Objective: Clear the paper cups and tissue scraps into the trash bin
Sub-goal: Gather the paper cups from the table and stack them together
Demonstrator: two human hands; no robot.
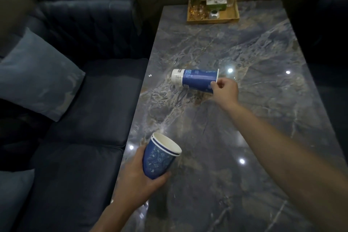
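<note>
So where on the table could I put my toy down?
Bare table lies between the tray and the tipped cup, and near the front right edge. It is crowded at the tray and around both hands.

Desk point(244, 47): polished grey-blue marble-look stone, veined, glossy enough to mirror ceiling lights.
Nested cups point(160, 158): paper, blue printed outside, plain white matt inside.
Tipped cup point(195, 79): paper, blue print with a white base band, slight sheen.
Sofa point(90, 100): dark, smooth, leather-like upholstery, dull sheen.
Cushion point(35, 73): grey-blue matt cloth.
Tray point(212, 19): light wood, satin finish.
</note>
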